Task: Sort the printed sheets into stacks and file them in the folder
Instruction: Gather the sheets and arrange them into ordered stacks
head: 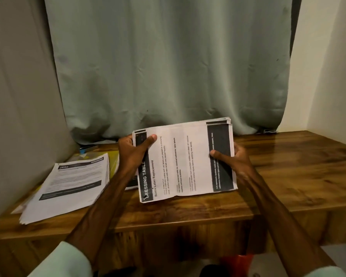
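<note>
— What lies at the left of the table [288, 172]?

— A stack of printed sheets [68, 186], lying flat near the left wall and fanned a little at its edges. A yellow folder [113, 159] shows from under its far right side. The top sheet has a dark header band with white digits too blurred to read.

— And the left hand [131, 151]?

— It reaches in from the near left on a bare forearm, with a pale sleeve [64, 260] at the near edge of view. It grips the left end of a bundle of sheets [185, 158]. The thumb lies across the front over a black band, and the other fingers are hidden behind the paper.

— Where is that bundle?

— At the middle of the table, raised and tipped toward the camera, between the two hands. I cannot tell whether its near edge touches the wood.

— Anything readable on it?

— The page is turned sideways. White capitals on the black band along the left end read "DRESSING TABLE", with the first letter creased. Beside it, in black, is "Bottle Label Replacement". The smaller paragraphs are too fine to read, and so is the white text on the black block at the right end.

— The right hand [233, 158]?

— It grips the right end, thumb on the front over the black block, fingers curled round behind.
</note>
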The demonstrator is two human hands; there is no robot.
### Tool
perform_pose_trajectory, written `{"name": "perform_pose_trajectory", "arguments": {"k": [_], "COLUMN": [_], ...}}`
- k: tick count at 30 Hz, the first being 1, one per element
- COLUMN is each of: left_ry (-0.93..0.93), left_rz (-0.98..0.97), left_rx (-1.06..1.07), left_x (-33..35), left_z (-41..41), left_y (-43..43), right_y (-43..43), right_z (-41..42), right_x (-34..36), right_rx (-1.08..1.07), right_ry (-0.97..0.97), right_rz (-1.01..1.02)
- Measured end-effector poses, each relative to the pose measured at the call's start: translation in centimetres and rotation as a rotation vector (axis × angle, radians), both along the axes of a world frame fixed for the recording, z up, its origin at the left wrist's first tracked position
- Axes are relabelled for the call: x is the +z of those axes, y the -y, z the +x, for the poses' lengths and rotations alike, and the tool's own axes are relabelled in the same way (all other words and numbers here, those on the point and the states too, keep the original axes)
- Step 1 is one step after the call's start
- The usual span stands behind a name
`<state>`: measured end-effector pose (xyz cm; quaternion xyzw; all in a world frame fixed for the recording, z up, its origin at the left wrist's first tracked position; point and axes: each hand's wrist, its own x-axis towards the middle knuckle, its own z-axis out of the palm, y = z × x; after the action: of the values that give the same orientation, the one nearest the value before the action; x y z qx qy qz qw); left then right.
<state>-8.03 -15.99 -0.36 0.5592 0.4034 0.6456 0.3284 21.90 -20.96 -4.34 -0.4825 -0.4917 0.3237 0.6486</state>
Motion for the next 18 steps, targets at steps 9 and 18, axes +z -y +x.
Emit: {"name": "perform_pose_trajectory", "arguments": {"k": [9, 18], "left_ry": [0.002, 0.042], "left_rz": [-0.282, -0.514], "left_rx": [-0.286, -0.494], "left_x": [-0.5, -5.2], "left_z": [-1.0, -1.4], "left_y": [0.5, 4.0], "right_y": [-0.5, -0.2], "right_z": [0.4, -0.1], "right_x": [-1.8, -2.0], "right_rx": [0.052, -0.013], "right_ry": [-0.169, -0.205], "right_rz": [-0.141, -0.195]}}
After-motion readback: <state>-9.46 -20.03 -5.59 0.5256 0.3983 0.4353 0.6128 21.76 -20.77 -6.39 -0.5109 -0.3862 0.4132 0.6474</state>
